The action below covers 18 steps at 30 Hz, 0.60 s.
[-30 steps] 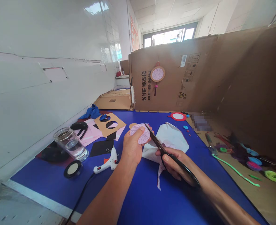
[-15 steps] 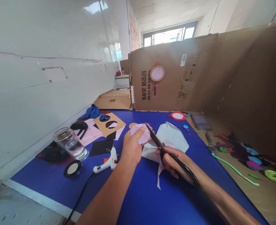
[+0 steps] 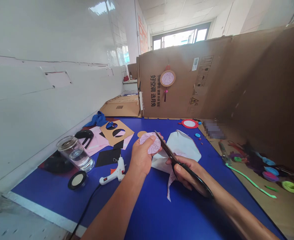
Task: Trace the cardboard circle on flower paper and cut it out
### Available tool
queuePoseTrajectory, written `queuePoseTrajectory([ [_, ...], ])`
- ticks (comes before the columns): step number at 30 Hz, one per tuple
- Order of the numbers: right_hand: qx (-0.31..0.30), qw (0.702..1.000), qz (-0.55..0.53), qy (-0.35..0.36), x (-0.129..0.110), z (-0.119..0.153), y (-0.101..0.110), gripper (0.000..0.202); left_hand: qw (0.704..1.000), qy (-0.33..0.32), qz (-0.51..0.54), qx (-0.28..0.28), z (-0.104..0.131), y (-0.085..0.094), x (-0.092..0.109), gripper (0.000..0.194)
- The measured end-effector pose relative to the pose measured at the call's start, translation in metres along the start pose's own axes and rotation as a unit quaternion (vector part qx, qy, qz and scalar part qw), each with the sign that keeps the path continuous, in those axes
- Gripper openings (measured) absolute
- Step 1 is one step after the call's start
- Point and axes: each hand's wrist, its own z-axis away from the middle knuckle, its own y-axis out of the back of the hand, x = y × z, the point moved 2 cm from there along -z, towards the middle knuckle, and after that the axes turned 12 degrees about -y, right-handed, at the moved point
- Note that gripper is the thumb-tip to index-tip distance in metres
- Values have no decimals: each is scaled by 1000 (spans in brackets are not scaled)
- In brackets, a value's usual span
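Note:
My left hand (image 3: 142, 158) pinches a round piece of pale pink patterned fabric (image 3: 154, 144), its thumb lying across the front. Wrapped round the black handles of a pair of scissors (image 3: 167, 150) is my right hand (image 3: 189, 173). The blades point up and left, close against the right edge of the round piece; whether they are touching it I cannot tell. A white cloth (image 3: 183, 141) lies on the table behind the scissors. Below it hangs a narrow fabric strip (image 3: 171, 186). A small tan disc (image 3: 142, 134) shows just beyond my left hand.
Left on the blue table (image 3: 152, 213) are a white glue gun (image 3: 115, 173), a glass jar of water (image 3: 75, 155), its lid (image 3: 77, 180), black paper (image 3: 108, 157) and a tan card with holes (image 3: 119, 130). A cardboard wall (image 3: 182, 96) stands behind; coloured craft pieces (image 3: 270, 171) lie right.
The round fabric piece and my left fingers have shifted very slightly to the right. The scissors stay almost where they were.

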Motion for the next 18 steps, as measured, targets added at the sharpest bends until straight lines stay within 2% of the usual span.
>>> queuePoseTrajectory([
  [11,7,1000,3,6,4,-2,0,76,1000,-13,-1,10,0,1,0,41],
  [18,11,1000,6,4,-6,5,-2,72,999,-25,-3,27,-2,1,-1,44],
])
